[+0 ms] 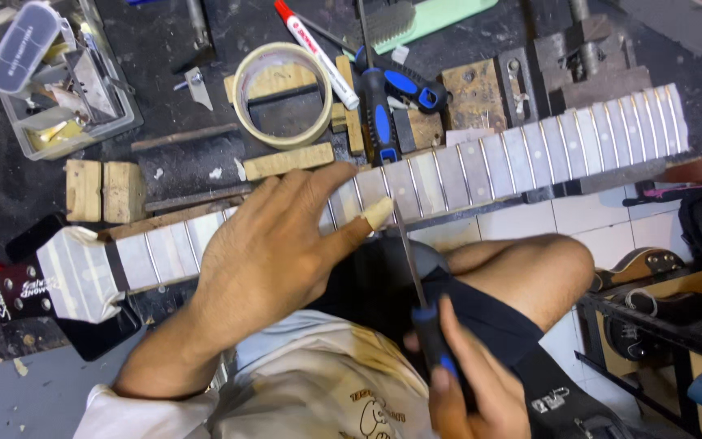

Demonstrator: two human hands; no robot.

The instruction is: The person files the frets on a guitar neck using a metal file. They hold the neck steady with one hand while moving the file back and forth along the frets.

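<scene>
A guitar neck (522, 158) with a pale taped fretboard and metal frets lies across the edge of a dark workbench, its headstock (58, 280) at the left. My left hand (274, 244) rests flat on the fretboard near the middle, with a taped thumb tip (378, 213) against a fret. My right hand (469, 382) grips the blue-and-black handle of a thin metal file (406, 252), whose blade runs up to the fret beside that thumb.
On the bench behind lie a roll of masking tape (282, 93), a red-capped marker (317, 53), two blue-handled tools (379, 114), wooden blocks (103, 191), a clear plastic parts box (58, 77) and a metal vise (591, 61). Another guitar body (635, 264) lies on the tiled floor.
</scene>
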